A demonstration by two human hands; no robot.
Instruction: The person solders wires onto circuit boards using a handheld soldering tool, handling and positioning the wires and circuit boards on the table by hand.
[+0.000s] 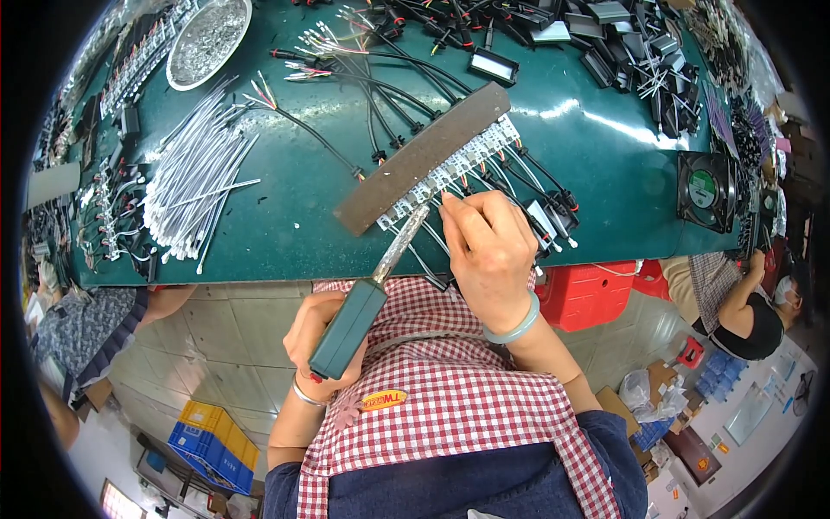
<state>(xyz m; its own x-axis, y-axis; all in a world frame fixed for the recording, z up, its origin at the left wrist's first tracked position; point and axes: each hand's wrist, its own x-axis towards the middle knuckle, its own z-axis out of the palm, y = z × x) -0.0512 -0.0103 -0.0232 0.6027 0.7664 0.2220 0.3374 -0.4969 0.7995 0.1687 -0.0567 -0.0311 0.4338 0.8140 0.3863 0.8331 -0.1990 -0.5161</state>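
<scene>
My left hand [324, 342] is closed round the boxy dark green handle of a soldering iron [350, 327]. Its silvery, wrapped-looking shaft slants up to a row of small white circuit boards [462, 163]. These boards lie along the near edge of a long brown bar [424, 156]. My right hand [493, 246] pinches a thin wire at the same row, just right of the iron's tip; the fingers partly hide it. Black cables [318, 137] with bared coloured ends run out from the bar's far side. White wires and black connectors [566, 199] hang off its near side.
A bundle of white wires [194, 173] and a metal bowl [207, 43] lie left on the green table [605, 195]. Black housings [605, 43] pile up at the far right, near a square fan [706, 192]. A red stool [588, 297] stands below. Other people sit at both sides.
</scene>
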